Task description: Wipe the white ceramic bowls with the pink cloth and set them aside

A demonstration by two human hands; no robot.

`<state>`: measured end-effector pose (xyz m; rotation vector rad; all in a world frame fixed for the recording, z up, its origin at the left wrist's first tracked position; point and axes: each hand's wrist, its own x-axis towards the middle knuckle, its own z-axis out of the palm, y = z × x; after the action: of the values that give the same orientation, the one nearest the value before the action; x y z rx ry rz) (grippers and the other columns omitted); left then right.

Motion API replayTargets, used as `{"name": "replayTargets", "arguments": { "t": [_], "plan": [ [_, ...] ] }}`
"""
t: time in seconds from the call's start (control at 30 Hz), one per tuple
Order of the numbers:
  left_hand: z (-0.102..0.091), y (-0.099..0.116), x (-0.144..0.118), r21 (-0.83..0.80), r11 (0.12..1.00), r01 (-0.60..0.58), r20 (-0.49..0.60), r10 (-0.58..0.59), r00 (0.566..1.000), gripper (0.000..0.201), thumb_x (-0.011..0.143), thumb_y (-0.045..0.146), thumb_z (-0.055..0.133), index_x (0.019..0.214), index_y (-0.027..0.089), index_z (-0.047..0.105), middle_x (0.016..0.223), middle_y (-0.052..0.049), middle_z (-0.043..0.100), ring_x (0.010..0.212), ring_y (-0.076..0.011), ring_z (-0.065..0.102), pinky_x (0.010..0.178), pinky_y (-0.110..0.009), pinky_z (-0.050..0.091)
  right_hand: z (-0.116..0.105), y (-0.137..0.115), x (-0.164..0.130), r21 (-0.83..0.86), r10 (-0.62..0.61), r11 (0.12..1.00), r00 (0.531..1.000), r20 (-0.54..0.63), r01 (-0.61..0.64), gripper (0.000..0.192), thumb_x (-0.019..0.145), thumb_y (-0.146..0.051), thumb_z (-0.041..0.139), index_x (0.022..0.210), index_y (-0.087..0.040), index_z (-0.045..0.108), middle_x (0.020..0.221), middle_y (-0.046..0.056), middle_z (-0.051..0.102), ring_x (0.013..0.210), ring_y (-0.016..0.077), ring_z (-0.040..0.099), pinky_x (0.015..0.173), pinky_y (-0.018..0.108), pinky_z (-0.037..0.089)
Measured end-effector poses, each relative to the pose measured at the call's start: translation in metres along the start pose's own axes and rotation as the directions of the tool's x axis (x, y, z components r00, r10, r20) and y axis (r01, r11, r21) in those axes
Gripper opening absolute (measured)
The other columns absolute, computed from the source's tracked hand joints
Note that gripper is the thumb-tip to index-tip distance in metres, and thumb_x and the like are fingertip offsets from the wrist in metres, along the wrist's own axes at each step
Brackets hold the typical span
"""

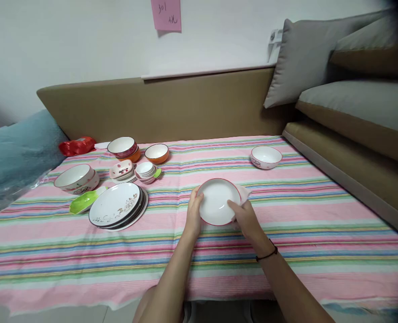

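White bowl [219, 202] held between both hands

From my end, going left to right, the stack of plates [114, 202] sits well apart from the work, leaving elbow room on that side. Next comes the left hand [194, 210], curled narrow around the bowl's left edge, thumb over the rim, other fingers mostly hidden. I'd hold firmly but lightly there, since glazed ware probably slips easily. The bowl faces up between the hands, above the striped tablecloth [165, 242]; I cannot tell whether its base touches down. On its right, the right hand [248, 219] pinches the wall, thumb inside, with a pale cloth [245, 193] caught behind. I'd press that cloth flat against the wall and let the left hand turn the bowl in short moves. Farther right, another bowl [266, 156] stands well apart.
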<state>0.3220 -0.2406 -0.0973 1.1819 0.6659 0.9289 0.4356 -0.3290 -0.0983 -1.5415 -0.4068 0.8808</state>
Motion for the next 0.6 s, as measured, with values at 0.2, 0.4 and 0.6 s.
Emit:
{"name": "replayTargets", "arguments": {
  "t": [0.2, 0.4, 0.6],
  "plan": [
    [-0.002, 0.010, 0.002, 0.122, 0.984, -0.127, 0.171, 0.105, 0.980, 0.045, 0.090, 0.046, 0.042, 0.126, 0.023, 0.057, 0.140, -0.006, 0.049, 0.132, -0.0252, 0.040, 0.112, -0.041, 0.027, -0.022, 0.009, 0.018, -0.037, 0.167, 0.986, 0.979, 0.119, -0.164, 0.034, 0.062, -0.029, 0.060, 0.092, -0.014, 0.054, 0.043, -0.004, 0.050, 0.032, 0.0133, 0.043, 0.027, 0.022, 0.029],
    [-0.008, 0.024, 0.003, -0.079, 0.968, -0.240, 0.287, 0.252, 0.924, 0.048, 0.090, 0.047, 0.036, 0.081, 0.017, 0.072, 0.097, -0.011, 0.068, 0.107, -0.0280, 0.057, 0.103, -0.043, 0.036, -0.021, -0.003, 0.003, -0.013, 0.339, 0.921, 0.784, 0.520, -0.390, 0.033, 0.067, -0.038, 0.066, 0.089, -0.015, 0.056, 0.044, -0.003, 0.053, 0.034, 0.0095, 0.042, 0.032, 0.019, 0.030],
    [-0.012, 0.020, 0.014, -0.280, 0.953, -0.113, 0.127, 0.153, 0.980, 0.046, 0.085, 0.048, 0.046, 0.050, 0.018, 0.049, 0.058, -0.002, 0.047, 0.075, -0.0192, 0.056, 0.086, -0.036, 0.044, -0.005, -0.008, -0.007, 0.127, 0.300, 0.879, 0.739, 0.603, -0.460, 0.044, 0.083, -0.057, 0.052, 0.079, -0.015, 0.063, 0.052, 0.004, 0.063, 0.037, 0.0118, 0.050, 0.033, 0.020, 0.036]
  ]
}}
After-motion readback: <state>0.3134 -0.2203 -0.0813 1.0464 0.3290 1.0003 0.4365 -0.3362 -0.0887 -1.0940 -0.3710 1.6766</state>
